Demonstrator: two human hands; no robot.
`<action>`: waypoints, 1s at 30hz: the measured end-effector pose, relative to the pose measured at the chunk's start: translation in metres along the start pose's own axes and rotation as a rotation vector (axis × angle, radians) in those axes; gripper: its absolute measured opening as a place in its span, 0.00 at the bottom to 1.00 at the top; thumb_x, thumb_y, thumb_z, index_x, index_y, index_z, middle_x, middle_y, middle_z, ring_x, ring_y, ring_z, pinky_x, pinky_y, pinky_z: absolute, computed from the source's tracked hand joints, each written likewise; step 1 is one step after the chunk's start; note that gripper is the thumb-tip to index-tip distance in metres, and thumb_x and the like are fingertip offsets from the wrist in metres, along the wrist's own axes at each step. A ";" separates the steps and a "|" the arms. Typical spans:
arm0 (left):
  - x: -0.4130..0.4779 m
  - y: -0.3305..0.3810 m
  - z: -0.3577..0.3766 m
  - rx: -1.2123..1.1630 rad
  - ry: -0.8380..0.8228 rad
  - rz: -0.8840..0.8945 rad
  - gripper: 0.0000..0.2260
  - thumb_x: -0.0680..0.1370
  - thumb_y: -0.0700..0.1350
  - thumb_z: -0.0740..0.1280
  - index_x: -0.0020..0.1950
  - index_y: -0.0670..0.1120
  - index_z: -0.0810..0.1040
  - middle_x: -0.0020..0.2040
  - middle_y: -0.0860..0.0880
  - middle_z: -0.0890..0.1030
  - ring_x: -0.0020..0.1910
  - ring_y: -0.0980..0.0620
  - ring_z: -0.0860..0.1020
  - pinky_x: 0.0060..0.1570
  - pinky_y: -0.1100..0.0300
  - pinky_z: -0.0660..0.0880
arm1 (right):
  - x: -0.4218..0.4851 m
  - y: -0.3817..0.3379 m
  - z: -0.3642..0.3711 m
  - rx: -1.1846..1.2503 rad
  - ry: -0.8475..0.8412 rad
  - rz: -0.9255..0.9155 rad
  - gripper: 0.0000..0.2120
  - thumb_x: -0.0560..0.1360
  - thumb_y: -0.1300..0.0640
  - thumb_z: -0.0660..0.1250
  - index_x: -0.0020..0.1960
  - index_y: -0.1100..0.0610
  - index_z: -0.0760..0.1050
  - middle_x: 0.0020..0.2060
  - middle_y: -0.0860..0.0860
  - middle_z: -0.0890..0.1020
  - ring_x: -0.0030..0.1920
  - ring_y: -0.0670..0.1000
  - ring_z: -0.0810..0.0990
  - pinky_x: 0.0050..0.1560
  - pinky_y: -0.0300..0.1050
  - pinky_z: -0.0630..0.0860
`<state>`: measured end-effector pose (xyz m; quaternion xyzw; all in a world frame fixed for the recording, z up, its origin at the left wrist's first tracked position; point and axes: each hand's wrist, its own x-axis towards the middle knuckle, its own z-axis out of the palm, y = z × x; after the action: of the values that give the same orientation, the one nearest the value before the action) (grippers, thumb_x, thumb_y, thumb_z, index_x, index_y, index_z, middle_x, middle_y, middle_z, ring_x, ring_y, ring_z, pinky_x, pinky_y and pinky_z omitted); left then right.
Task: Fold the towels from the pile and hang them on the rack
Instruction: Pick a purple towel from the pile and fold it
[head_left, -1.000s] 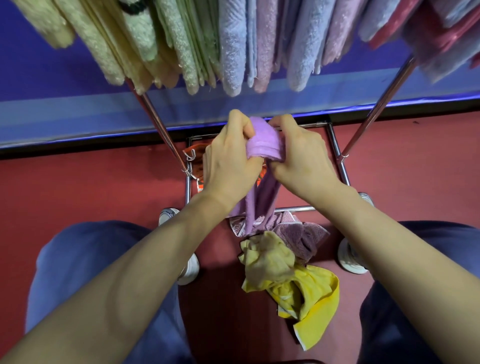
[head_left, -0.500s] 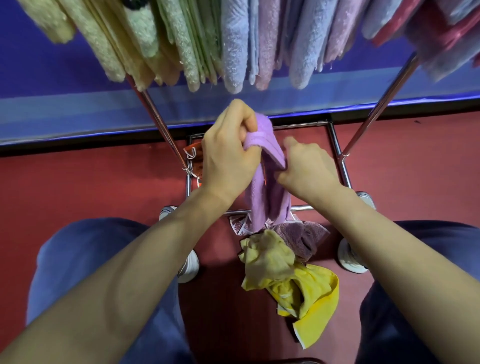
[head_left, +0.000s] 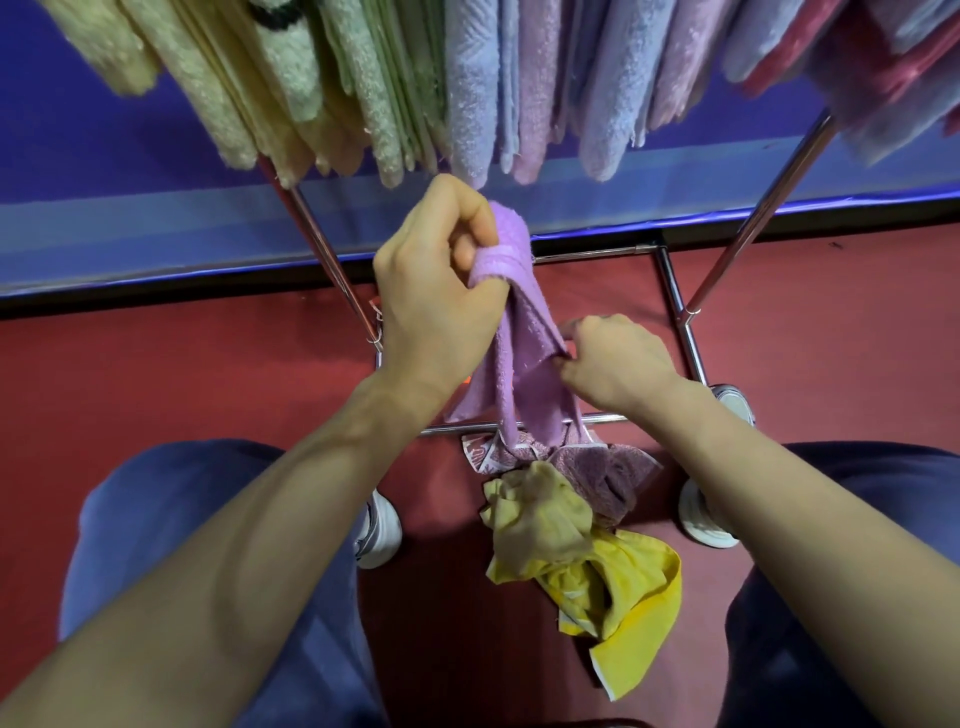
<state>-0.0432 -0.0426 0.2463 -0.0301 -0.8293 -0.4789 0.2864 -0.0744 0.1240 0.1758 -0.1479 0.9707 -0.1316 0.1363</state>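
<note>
We see the left hand (head_left: 441, 291) raised just below the hanging row, its fingers and thumb curled tight round the top of the purple towel (head_left: 524, 353), so that a bunched, banded hem sticks out above the knuckles. Lower and to the right, the right hand (head_left: 618, 364) pinches one edge of the same towel between thumb and fingertips, drawing that edge a little sideways. The towel hangs between the two hands and in front of the lower frame of the rack (head_left: 759, 218), its bottom end reaching down to the pile on the red floor (head_left: 156, 374).

The towel is a pale lilac terry cloth, nubbly in texture, gathered into long vertical folds rather than spread flat. We cannot tell whether its lower end rests on the pile or only hangs just above it.

In the pile lie a mauve towel (head_left: 597, 467), a crumpled beige cloth (head_left: 540, 519) and a bright yellow cloth (head_left: 634, 587), touching one another. Above, the hung towels (head_left: 467, 104) crowd side by side, cream and green on the left, blue, lilac and pink toward the right.
</note>
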 end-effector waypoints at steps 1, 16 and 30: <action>-0.001 0.000 0.001 0.001 -0.005 0.003 0.10 0.68 0.34 0.65 0.41 0.48 0.70 0.32 0.49 0.67 0.30 0.48 0.64 0.32 0.55 0.65 | -0.001 -0.002 0.000 -0.005 -0.021 -0.015 0.11 0.74 0.50 0.64 0.54 0.52 0.78 0.51 0.60 0.81 0.53 0.64 0.79 0.43 0.48 0.68; -0.005 -0.005 0.004 0.106 -0.079 0.020 0.08 0.69 0.36 0.70 0.43 0.45 0.73 0.35 0.52 0.70 0.32 0.51 0.67 0.33 0.57 0.68 | -0.011 -0.022 -0.024 0.217 0.491 -0.330 0.09 0.69 0.45 0.61 0.40 0.47 0.62 0.35 0.44 0.68 0.38 0.58 0.74 0.35 0.47 0.66; -0.008 -0.012 0.011 0.168 -0.166 0.082 0.13 0.63 0.32 0.66 0.44 0.42 0.73 0.40 0.52 0.73 0.34 0.57 0.69 0.35 0.66 0.68 | -0.013 -0.024 -0.037 0.441 0.777 -0.357 0.09 0.67 0.55 0.66 0.41 0.59 0.71 0.31 0.49 0.75 0.31 0.54 0.71 0.31 0.54 0.72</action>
<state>-0.0451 -0.0383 0.2290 -0.0795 -0.8855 -0.3913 0.2376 -0.0676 0.1138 0.2197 -0.2196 0.8581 -0.4014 -0.2330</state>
